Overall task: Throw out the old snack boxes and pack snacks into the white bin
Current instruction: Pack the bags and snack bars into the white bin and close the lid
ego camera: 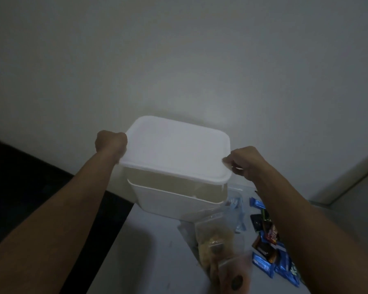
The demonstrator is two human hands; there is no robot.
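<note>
A white bin [174, 201] stands on a pale tabletop against the wall. Its white lid [176, 148] is lifted a little above the rim, tilted up toward me. My left hand [111, 143] grips the lid's left edge and my right hand [244, 162] pinches its right corner. I cannot see into the bin from here. Clear bags of brownish snacks [216, 245] lie in front of the bin. Several blue and dark wrapped snacks [268, 249] are scattered to the right, partly hidden by my right forearm.
The tabletop [149, 251] ends at a left edge with dark floor [30, 187] beyond. A plain wall rises behind the bin. A pale panel or door edge [348, 179] stands at the far right.
</note>
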